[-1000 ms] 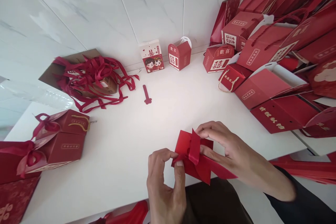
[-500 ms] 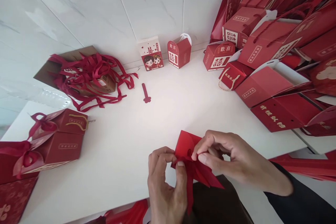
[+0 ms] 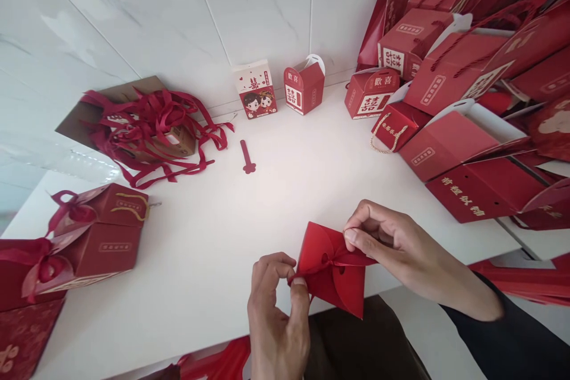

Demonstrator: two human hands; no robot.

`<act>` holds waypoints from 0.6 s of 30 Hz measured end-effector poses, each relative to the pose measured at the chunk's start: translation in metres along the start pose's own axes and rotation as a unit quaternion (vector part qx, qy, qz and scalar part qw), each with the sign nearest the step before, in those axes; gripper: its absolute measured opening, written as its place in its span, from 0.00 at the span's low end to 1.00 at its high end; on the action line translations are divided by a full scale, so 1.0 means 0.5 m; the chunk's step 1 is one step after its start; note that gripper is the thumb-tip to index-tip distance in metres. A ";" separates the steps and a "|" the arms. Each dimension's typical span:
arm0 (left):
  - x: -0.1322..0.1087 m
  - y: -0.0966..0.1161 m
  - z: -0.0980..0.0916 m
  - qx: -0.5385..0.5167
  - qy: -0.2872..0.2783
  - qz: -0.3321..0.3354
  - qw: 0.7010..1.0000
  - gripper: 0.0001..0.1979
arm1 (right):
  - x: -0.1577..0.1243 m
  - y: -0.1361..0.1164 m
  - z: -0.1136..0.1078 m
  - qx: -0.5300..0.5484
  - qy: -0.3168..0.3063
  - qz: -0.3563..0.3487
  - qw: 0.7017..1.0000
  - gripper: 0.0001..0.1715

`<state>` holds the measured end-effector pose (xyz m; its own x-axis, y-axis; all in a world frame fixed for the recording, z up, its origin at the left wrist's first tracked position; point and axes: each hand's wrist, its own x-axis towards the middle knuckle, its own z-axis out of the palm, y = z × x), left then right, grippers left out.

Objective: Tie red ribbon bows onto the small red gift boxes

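Observation:
A small red gift box (image 3: 332, 276) with curved flaps sits at the front edge of the white table (image 3: 276, 202). A red ribbon (image 3: 351, 259) crosses it, knotted near the middle. My left hand (image 3: 276, 303) pinches the ribbon's left end beside the box. My right hand (image 3: 392, 243) pinches the ribbon's right end just right of the box, so the ribbon runs taut between both hands.
A heap of red ribbons (image 3: 151, 127) on cardboard lies at the back left. Two finished ribbon-tied boxes (image 3: 98, 231) stand at the left. Two small boxes (image 3: 278, 88) stand against the wall. Several red gift boxes and bags (image 3: 463, 95) pile up on the right. A red paper strip (image 3: 247, 157) lies mid-table.
The ribbon loops that stood above the box have been drawn down into a knot. My right hand has moved right, pulling the ribbon taut; the left hand stayed put.

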<state>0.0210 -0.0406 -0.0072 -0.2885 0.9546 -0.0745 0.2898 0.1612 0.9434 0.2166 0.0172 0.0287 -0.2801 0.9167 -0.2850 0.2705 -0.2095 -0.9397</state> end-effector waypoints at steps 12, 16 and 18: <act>0.005 -0.011 -0.055 -0.095 0.007 -0.041 0.995 0.06 | -0.017 0.033 -0.022 0.006 0.129 0.031 0.991 0.24; -0.011 -0.001 -0.041 -0.046 -0.043 0.021 0.998 0.09 | -0.033 0.034 -0.012 -0.020 0.080 0.052 0.995 0.23; -0.013 0.005 -0.038 -0.045 -0.052 0.024 0.997 0.06 | -0.039 0.033 -0.004 -0.044 0.093 0.028 0.994 0.22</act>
<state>0.0063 -0.0511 0.0015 -0.1780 0.9824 -0.0564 0.2166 0.0951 0.9716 0.2282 -0.0037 0.0191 -0.0885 0.9531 -0.2893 0.3635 -0.2395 -0.9003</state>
